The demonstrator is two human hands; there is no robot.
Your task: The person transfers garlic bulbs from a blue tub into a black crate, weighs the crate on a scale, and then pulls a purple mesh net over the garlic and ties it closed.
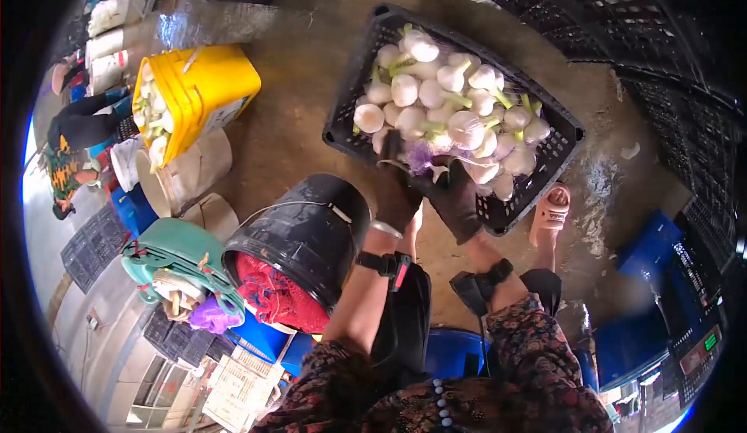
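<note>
A black plastic crate full of white garlic bulbs with green stems sits on the wet concrete floor in front of me. Both my hands wear dark gloves and reach into its near side. My left hand grips the crate's near rim beside a bunch of purple mesh netting. My right hand is closed on the same netting and the bulbs caught in it, at the crate's near edge. Each wrist carries a black strap.
A black bucket holding red mesh bags stands at my left. Farther left are a yellow crate of garlic, white buckets and a green basket. Stacked black crates fill the right. A pink-sandalled foot rests by the crate.
</note>
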